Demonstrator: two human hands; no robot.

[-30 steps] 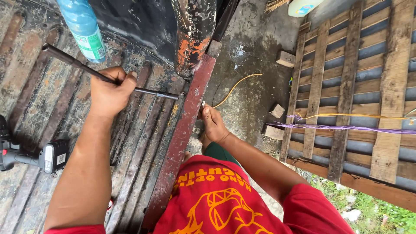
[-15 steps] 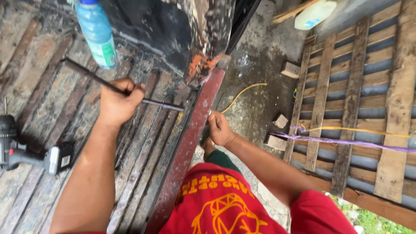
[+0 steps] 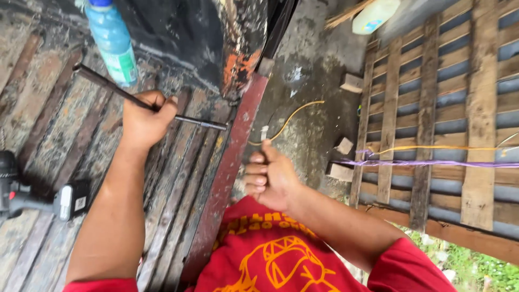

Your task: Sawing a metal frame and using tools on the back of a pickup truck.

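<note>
- The ridged metal floor (image 3: 48, 130) is looking old and rusty, like the back of a truck, and grey concrete ground (image 3: 308, 70) is lying beside it.
- A dark red metal edge (image 3: 230, 167) is running along the side of the rusty floor.
- The left hand (image 3: 143, 119) is closing tight around a thin black metal rod (image 3: 200, 123), gripping it near the middle.
- The rod is lying slanted, with one end up by the blue plastic bottle (image 3: 112, 40) and the other end pointing at the red edge.
- The right hand (image 3: 270, 176) is curling into a loose fist just beside the red edge. I cannot tell if it is pinching anything small.
- A black power drill (image 3: 38, 197) is lying on the floor, well apart from both hands.
- A yellow wire (image 3: 292, 116) is snaking over the concrete, and wooden pallets (image 3: 432, 108) are lying further off.
- I think the rod could slip off the hard red edge if it is pushed hard, because the tip is so thin.
- Then the tip might jab toward the right hand, which is staying very near.
- The bottle is standing close to the rod's far end, so a swing could knock it over.
</note>
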